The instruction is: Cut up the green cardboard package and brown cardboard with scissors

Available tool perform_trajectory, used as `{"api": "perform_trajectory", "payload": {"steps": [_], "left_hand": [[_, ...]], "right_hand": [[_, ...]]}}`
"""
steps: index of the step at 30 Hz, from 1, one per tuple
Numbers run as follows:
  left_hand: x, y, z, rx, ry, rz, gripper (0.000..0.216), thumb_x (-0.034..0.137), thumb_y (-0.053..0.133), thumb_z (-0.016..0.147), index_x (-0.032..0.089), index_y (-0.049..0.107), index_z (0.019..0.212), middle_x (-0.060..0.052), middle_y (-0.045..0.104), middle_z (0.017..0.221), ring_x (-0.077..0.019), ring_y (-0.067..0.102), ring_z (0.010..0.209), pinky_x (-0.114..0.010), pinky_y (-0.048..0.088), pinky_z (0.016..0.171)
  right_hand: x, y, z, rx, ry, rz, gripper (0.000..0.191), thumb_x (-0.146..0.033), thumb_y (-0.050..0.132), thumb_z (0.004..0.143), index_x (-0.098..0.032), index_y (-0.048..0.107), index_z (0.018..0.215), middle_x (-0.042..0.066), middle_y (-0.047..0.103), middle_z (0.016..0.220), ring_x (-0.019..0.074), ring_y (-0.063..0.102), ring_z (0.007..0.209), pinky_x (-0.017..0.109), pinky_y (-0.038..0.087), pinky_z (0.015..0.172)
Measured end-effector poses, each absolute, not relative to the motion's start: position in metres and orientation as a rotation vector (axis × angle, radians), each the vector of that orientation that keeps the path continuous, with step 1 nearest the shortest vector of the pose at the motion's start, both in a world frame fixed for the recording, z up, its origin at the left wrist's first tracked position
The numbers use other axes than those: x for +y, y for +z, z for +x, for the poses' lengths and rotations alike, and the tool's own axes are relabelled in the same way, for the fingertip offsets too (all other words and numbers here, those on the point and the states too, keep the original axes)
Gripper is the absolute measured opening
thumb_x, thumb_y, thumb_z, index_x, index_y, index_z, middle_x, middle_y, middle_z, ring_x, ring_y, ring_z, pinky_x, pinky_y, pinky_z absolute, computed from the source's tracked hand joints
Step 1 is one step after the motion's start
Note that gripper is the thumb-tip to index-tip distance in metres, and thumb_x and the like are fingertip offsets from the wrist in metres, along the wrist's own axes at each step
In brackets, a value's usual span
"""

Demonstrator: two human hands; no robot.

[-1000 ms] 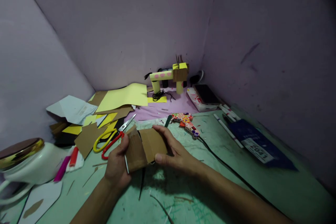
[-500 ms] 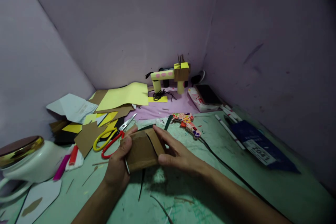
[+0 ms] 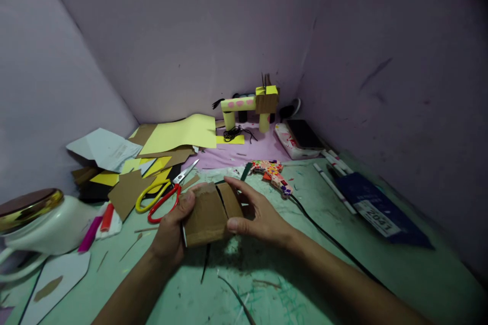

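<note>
A small brown cardboard box (image 3: 206, 216) is held above the green tabletop, with a dark slit across its top near the right end. My left hand (image 3: 173, 228) grips its left side, thumb on the upper face. My right hand (image 3: 263, 216) pinches the right end, fingertips at the far edge and thumb at the near corner. The undersides of both grips are hidden. Beside my left hand lie scissors (image 3: 163, 194) with one yellow and one red handle. Beyond my right hand is a flower-patterned glue gun (image 3: 272, 175) with a black cord.
At the back stands a yellow cardboard animal figure (image 3: 240, 104). Paper and cardboard scraps (image 3: 131, 190) pile up at left, near a white teapot (image 3: 64, 228). To the right are a phone (image 3: 304, 134), white markers (image 3: 334, 188) and a blue packet (image 3: 375, 208).
The right-hand strip of the box top now bows upward more, and the slit looks a little different. Both hands keep their grip. The view has shifted slightly.
</note>
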State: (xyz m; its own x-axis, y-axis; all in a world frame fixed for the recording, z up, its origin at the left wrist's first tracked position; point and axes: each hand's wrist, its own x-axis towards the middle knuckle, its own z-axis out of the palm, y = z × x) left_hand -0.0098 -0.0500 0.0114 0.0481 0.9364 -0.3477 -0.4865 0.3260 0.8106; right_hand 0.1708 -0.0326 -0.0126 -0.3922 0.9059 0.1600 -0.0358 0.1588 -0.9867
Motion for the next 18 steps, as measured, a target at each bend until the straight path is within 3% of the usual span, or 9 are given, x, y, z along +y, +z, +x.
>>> {"api": "perform_trajectory", "payload": {"steps": [6, 11, 15, 18], "left_hand": [[-0.051, 0.012, -0.007, 1.027, 1.247, 0.592, 0.041, 0.035, 0.064, 0.078, 0.017, 0.06, 0.114, -0.007, 0.072, 0.092, -0.0262, 0.068, 0.083, -0.032, 0.057, 0.069], [-0.048, 0.01, -0.006, 1.03, 1.326, 0.57, 0.036, 0.032, 0.063, 0.078, 0.015, 0.063, 0.11, -0.006, 0.072, 0.089, -0.0233, 0.068, 0.08, -0.029, 0.057, 0.067], [-0.045, 0.012, -0.005, 1.048, 1.363, 0.497, 0.021, 0.026, 0.058, 0.082, 0.015, 0.068, 0.097, -0.004, 0.073, 0.08, -0.0196, 0.068, 0.069, -0.028, 0.057, 0.065], [-0.044, 0.015, -0.005, 1.108, 1.389, 0.44, 0.011, 0.02, 0.059, 0.082, 0.016, 0.069, 0.082, 0.0, 0.072, 0.068, -0.0156, 0.067, 0.058, -0.026, 0.057, 0.063]], "right_hand": [[-0.033, -0.022, 0.168, -1.694, 1.276, -0.823, 0.093, -0.051, 0.072, 0.061, -0.016, 0.034, 0.138, 0.016, 0.042, 0.136, 0.0366, 0.046, 0.117, 0.049, 0.042, 0.096], [-0.035, -0.028, 0.167, -1.8, 1.208, -0.724, 0.09, -0.052, 0.067, 0.07, -0.021, 0.024, 0.143, 0.014, 0.032, 0.144, 0.0346, 0.033, 0.13, 0.051, 0.031, 0.105], [-0.036, -0.026, 0.168, -1.892, 1.086, -0.738, 0.086, -0.052, 0.067, 0.071, -0.026, 0.026, 0.142, 0.013, 0.012, 0.151, 0.0325, 0.012, 0.139, 0.05, 0.024, 0.109], [-0.036, -0.022, 0.17, -1.912, 0.945, -0.728, 0.085, -0.052, 0.073, 0.065, -0.03, 0.034, 0.136, 0.011, 0.005, 0.153, 0.0319, 0.013, 0.139, 0.05, 0.028, 0.107]]}}
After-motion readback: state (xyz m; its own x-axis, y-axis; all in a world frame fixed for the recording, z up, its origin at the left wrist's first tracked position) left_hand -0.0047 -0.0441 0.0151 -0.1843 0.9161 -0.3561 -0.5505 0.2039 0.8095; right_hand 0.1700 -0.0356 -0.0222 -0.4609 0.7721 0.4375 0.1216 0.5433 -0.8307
